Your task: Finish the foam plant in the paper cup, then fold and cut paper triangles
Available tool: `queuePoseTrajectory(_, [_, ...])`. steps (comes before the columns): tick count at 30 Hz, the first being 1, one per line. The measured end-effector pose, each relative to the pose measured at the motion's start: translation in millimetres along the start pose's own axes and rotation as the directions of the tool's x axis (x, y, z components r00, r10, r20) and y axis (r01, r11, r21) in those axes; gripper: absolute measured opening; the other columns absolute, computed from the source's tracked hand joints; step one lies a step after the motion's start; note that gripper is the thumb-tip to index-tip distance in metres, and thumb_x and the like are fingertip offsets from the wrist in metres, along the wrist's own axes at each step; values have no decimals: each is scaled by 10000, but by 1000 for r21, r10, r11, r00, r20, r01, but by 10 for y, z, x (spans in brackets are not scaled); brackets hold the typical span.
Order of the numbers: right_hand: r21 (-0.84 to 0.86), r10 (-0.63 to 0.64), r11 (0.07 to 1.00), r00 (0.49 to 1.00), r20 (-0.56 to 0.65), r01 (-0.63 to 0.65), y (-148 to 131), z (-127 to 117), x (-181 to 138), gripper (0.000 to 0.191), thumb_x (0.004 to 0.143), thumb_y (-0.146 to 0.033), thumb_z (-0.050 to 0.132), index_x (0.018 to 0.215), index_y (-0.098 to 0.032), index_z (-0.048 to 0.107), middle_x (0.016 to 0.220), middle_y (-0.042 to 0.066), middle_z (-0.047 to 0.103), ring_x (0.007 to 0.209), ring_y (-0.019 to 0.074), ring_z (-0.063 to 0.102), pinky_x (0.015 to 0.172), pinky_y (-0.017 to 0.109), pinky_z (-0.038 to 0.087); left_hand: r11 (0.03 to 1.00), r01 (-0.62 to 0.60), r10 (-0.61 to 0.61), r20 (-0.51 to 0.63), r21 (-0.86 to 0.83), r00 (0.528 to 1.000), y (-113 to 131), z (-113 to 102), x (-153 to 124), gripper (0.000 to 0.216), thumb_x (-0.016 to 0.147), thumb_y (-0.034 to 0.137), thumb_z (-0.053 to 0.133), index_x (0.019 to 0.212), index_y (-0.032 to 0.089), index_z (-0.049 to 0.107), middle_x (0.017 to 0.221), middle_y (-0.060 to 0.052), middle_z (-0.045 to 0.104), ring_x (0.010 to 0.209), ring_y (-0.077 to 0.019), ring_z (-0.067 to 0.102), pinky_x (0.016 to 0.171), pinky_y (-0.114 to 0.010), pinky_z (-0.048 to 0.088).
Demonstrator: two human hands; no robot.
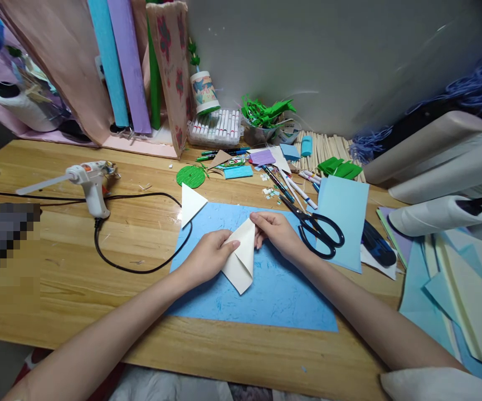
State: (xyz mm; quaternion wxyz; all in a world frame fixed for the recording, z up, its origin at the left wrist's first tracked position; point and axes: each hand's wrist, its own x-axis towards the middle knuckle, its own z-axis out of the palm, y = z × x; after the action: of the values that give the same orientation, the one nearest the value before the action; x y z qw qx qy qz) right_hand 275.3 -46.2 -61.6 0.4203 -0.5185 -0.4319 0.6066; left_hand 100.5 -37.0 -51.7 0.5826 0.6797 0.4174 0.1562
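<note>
A folded piece of cream paper is held between my two hands above a blue sheet. My left hand pinches its left side, thumb lying on top near the fold. At the upper right corner, the thumb and fingers of my right hand close on the paper's edge. One flap lies folded over, with its loose edge slightly raised. A white paper triangle rests at the blue sheet's upper left corner. Black-handled scissors lie just right of my right hand, partly on a light blue sheet.
A white glue gun and its black cord lie at left. Markers, paper scraps and wooden sticks line the back. A stapler-like dark tool, paper rolls and stacked sheets crowd the right.
</note>
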Motion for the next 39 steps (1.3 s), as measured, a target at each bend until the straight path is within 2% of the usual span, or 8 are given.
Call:
queuePoseTrajectory(6, [-4,-27,1000,1000,-12,27,15,-1,-5,353,735,-466,604,627,-136,539,476,-26,546,376,72,519,361,154,444,999,13,-13,-1,35,1000,-1,-5,2,242,827,330,424,668,159,492,623,18,455,563,-110,399,483,-201,287])
queuePoseTrajectory(13, [37,-29,999,999,-39,31,3,-13,-18,366,773,-470,550,616,-140,536,493,-23,544,389,76,518,379,172,452,999,0,0,-1,37,1000,3,-11,9,242,826,327,427,670,155,496,622,18,459,571,-110,397,489,-203,288])
queuePoseTrajectory(15, [7,-21,1000,1000,-8,22,-23,-11,-25,348,778,-473,541,677,-140,562,525,-23,552,427,81,530,398,178,455,1000,-9,9,-11,27,1000,1,-14,11,241,830,325,420,695,151,517,640,11,487,585,-115,418,502,-206,300])
queuePoseTrajectory(18, [-98,-14,995,995,96,23,-53,-14,-38,287,699,-407,656,785,-138,608,620,-16,586,511,83,541,448,177,452,999,-18,20,-55,32,998,-4,-19,10,244,835,321,411,723,147,541,667,2,521,608,-125,448,524,-213,316])
queuePoseTrajectory(20, [-162,-4,987,992,125,25,-50,-12,-46,277,654,-362,705,783,-131,622,643,-11,596,528,79,537,473,179,445,997,-30,36,-94,70,995,-6,-21,7,252,839,320,409,696,152,532,654,6,521,605,-127,454,524,-216,310])
queuePoseTrajectory(26, [-150,24,989,999,37,-19,-8,12,-59,355,731,-457,596,582,-140,541,496,-7,563,434,96,529,454,218,442,991,-23,40,-134,131,990,-11,-19,17,245,839,303,414,655,163,492,620,18,502,589,-127,451,520,-220,298])
queuePoseTrajectory(33, [-177,9,984,991,131,14,0,18,-68,265,695,-382,657,776,-138,595,639,-22,560,574,94,519,532,203,418,998,-20,29,-146,62,989,-26,-19,25,243,841,311,417,689,155,525,631,16,514,595,-126,463,522,-215,315])
queuePoseTrajectory(39, [-163,-7,986,996,88,22,-27,14,-61,285,745,-427,583,690,-149,555,588,-30,509,543,94,490,530,209,412,998,-13,20,-141,54,990,-9,-13,2,248,833,352,435,715,157,533,640,10,543,579,-127,482,501,-215,326])
